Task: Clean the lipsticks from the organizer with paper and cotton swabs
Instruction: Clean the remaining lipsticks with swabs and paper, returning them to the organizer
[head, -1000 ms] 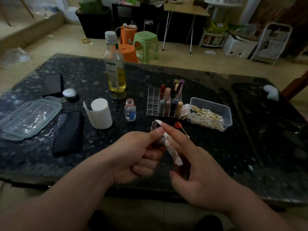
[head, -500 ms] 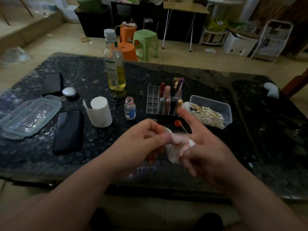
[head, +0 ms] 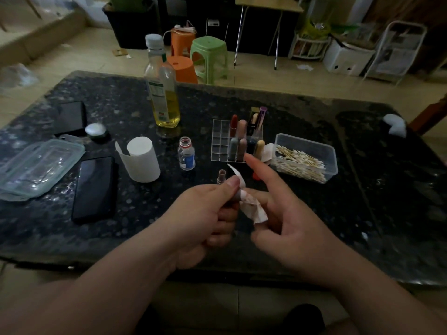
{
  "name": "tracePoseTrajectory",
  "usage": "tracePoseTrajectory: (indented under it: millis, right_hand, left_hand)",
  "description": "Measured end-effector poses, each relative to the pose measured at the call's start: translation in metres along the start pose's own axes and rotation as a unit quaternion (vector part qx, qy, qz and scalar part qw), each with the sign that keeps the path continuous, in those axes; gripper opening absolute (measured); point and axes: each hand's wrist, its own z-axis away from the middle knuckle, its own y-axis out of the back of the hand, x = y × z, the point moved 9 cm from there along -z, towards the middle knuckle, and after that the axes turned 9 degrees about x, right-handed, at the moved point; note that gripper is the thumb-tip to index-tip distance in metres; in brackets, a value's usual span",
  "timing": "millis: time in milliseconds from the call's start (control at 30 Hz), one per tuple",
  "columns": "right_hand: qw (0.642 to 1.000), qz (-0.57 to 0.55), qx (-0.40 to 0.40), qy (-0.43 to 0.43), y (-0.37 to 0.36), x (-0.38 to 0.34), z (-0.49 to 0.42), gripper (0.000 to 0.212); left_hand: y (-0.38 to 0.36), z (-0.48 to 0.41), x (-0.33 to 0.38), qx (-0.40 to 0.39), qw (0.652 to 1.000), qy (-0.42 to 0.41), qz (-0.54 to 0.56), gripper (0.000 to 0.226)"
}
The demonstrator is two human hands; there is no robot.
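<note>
Crumpled pink-stained paper [head: 254, 209] pinched between left hand [head: 200, 213], right hand [head: 295, 228].

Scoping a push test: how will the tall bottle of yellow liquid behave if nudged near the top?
The tall bottle is narrow for its height, so a nudge near the cap would probably tip it rather than slide it. The yellow liquid fills only its lower part, which likely steadies it against a low push. The cap is on, so spilling seems unlikely.

Nothing legible anywhere — the oil bottle [head: 164, 102] label is too blurred.
</note>
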Motion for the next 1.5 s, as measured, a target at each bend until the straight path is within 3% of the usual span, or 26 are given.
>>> tracePoseTrajectory:
  millis: [67, 133, 200, 267, 333, 400, 467, 567, 633, 733, 833, 933, 1000, 1067, 1133, 1200, 1267, 1300, 1367, 1433, 1500]
  right_hand:
    - [0.993, -0.102, -0.011, -0.052, -0.001, 0.009, -0.005, 0.101]
    - [0.966, -0.23, -0.028, -0.118, -0.003, 0.016, -0.008, 0.097]
    - [0.91, -0.372, -0.057, -0.171, -0.006, 0.018, -0.01, 0.09]
    - [0.853, -0.476, -0.104, -0.189, -0.008, 0.014, -0.01, 0.084]
    - [0.84, -0.497, -0.126, -0.175, -0.007, 0.009, -0.009, 0.089]
    - [0.888, -0.421, -0.092, -0.161, 0.0, 0.015, -0.013, 0.097]
    - [0.948, -0.284, -0.035, -0.139, 0.006, 0.022, -0.014, 0.099]
    - [0.996, -0.084, 0.008, -0.02, 0.01, 0.008, -0.011, 0.094]
    - [0.999, -0.008, 0.005, 0.051, 0.006, -0.008, -0.004, 0.101]
    - [0.988, 0.117, -0.005, 0.1, -0.002, -0.017, 0.001, 0.109]
    - [0.98, 0.172, -0.015, 0.098, -0.008, -0.011, 0.0, 0.108]
    - [0.995, 0.085, -0.007, 0.055, -0.009, -0.003, -0.002, 0.109]
    - [0.995, -0.094, -0.017, -0.03, -0.011, 0.007, -0.006, 0.107]
    - [0.944, -0.297, -0.029, -0.138, -0.011, 0.019, -0.009, 0.098]
    - [0.889, -0.404, -0.02, -0.214, -0.005, 0.027, -0.01, 0.088]
    - [0.875, -0.424, -0.008, -0.234, 0.002, 0.031, -0.011, 0.082]
    - [0.894, -0.388, 0.006, -0.222, 0.008, 0.033, -0.015, 0.08]
    - [0.911, -0.355, 0.016, -0.209, 0.01, 0.033, -0.016, 0.081]
    - [0.946, -0.279, 0.03, -0.162, 0.011, 0.028, -0.017, 0.085]
    - [0.98, -0.179, 0.029, -0.081, 0.009, 0.016, -0.014, 0.088]
    - [0.997, -0.067, 0.027, 0.012, 0.005, 0.002, -0.007, 0.096]
  left_hand:
    - [0.002, 0.001, 0.005, 0.036, 0.998, -0.038, -0.043, 0.036]
    - [0.009, 0.002, 0.018, 0.093, 0.967, -0.134, -0.194, 0.035]
    - [0.009, 0.013, 0.039, 0.135, 0.875, -0.286, -0.367, 0.033]
    - [0.002, 0.023, 0.05, 0.128, 0.791, -0.374, -0.466, 0.038]
    - [0.001, 0.024, 0.055, 0.117, 0.752, -0.406, -0.506, 0.033]
    - [0.003, 0.018, 0.053, 0.104, 0.775, -0.39, -0.486, 0.017]
    - [0.008, 0.007, 0.046, 0.094, 0.849, -0.331, -0.4, 0.009]
    - [0.017, -0.008, 0.017, 0.047, 0.967, -0.106, -0.228, 0.035]
    - [0.016, -0.006, 0.002, -0.005, 0.989, 0.006, -0.148, 0.056]
    - [0.015, -0.001, -0.005, -0.031, 0.993, 0.066, -0.095, 0.052]
    - [0.013, -0.001, -0.004, -0.043, 0.996, 0.06, -0.059, 0.038]
    - [0.012, -0.004, 0.003, -0.052, 0.997, -0.01, -0.065, 0.031]
    - [0.013, -0.005, 0.009, -0.04, 0.989, -0.081, -0.121, 0.027]
    - [0.014, -0.003, 0.021, 0.002, 0.943, -0.191, -0.274, 0.017]
    - [0.009, 0.003, 0.033, 0.034, 0.866, -0.302, -0.396, 0.007]
    - [0.0, 0.008, 0.037, 0.03, 0.818, -0.363, -0.445, 0.009]
    - [-0.004, 0.006, 0.035, 0.024, 0.808, -0.372, -0.456, 0.008]
    - [-0.004, 0.004, 0.034, 0.024, 0.819, -0.362, -0.445, 0.009]
    - [0.002, -0.005, 0.029, 0.022, 0.878, -0.299, -0.372, 0.011]
    - [0.007, -0.014, 0.018, -0.003, 0.948, -0.172, -0.268, 0.035]
    - [0.008, -0.017, 0.004, -0.031, 0.98, -0.05, -0.188, 0.057]
